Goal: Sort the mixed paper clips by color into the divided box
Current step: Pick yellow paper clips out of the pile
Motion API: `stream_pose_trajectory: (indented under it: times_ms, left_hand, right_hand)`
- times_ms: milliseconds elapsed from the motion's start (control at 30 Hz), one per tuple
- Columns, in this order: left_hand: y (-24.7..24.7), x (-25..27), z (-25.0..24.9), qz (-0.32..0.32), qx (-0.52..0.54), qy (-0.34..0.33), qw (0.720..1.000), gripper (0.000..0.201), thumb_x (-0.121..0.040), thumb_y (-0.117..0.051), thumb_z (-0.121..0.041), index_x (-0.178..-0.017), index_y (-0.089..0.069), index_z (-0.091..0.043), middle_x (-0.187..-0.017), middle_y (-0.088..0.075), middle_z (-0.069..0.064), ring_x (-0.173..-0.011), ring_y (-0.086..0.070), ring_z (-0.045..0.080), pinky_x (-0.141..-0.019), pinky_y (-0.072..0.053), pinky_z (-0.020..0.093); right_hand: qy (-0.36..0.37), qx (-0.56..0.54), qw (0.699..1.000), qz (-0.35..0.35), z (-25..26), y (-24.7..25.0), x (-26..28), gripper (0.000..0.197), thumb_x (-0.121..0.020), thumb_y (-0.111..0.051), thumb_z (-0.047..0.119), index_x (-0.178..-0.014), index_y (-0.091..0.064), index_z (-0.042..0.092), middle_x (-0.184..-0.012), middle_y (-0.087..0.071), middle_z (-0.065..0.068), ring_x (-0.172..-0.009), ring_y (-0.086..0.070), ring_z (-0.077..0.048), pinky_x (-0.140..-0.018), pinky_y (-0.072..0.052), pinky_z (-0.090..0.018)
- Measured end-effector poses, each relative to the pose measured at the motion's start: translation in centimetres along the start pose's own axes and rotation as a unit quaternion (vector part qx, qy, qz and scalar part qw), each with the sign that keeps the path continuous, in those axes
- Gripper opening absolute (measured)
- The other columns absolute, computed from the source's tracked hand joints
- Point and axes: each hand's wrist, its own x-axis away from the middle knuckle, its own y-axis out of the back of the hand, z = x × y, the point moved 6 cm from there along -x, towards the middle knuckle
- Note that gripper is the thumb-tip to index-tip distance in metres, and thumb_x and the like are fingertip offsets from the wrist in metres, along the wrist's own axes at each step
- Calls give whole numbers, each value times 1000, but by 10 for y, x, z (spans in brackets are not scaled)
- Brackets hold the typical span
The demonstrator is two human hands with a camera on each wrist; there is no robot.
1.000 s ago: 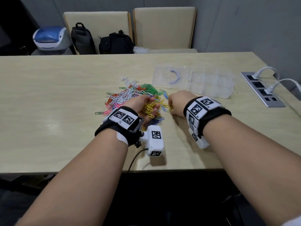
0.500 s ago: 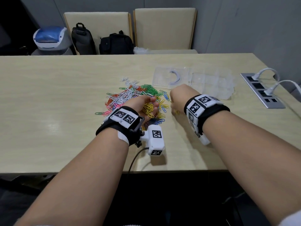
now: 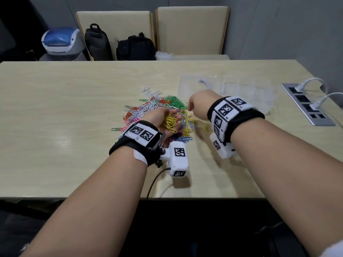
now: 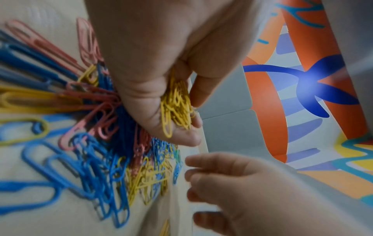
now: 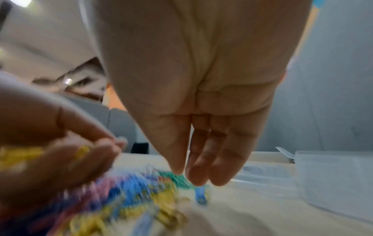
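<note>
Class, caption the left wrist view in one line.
Left hand cups yellow clips above the mixed pile.

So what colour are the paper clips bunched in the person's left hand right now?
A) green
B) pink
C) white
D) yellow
D: the left hand is cupped around a bunch of yellow paper clips, plain in both the head view and the left wrist view, while the green paper clips lie in the mixed pile on the table.
</note>
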Motion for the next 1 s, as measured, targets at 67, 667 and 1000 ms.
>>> stream_pose_trajectory:
  times_ms: [67, 667, 1000]
  left_hand:
    - [4, 0, -2, 1, 5, -1, 1000, 30, -102, -33, -15, -79, -51, -7, -53, -55, 8, -56, -54, 14, -45, -49, 19]
    - [0, 4, 3, -11, -16, 13, 1000, 35, -103, -32, -27, -84, -52, -6, -70, -50, 10, -63, -53, 19, -53, -50, 23]
    - [-8, 4, 7, -4, -3, 12, 1000, 34, -104, -30, -25, -87, -51, -4, -70, -46, 10, -63, -48, 20, -63, -39, 27]
  right_hand:
    - [3, 35, 999, 40, -4, -17, -5, 34, -92, -51, 10, -124, -62, 12, -122, -64, -9, -112, -59, -27, -93, -47, -31]
    - [-41, 41, 997, 45, -18, -35, 2, 41, -93, -54, 31, -60, -37, 12, -65, -43, -6, -75, -48, -28, -66, -39, -31]
    - [-32, -85, 996, -24, -26, -2, 15, 19, -85, -55, 15, -85, -72, 8, -83, -74, -3, -86, -67, -22, -74, -51, -29]
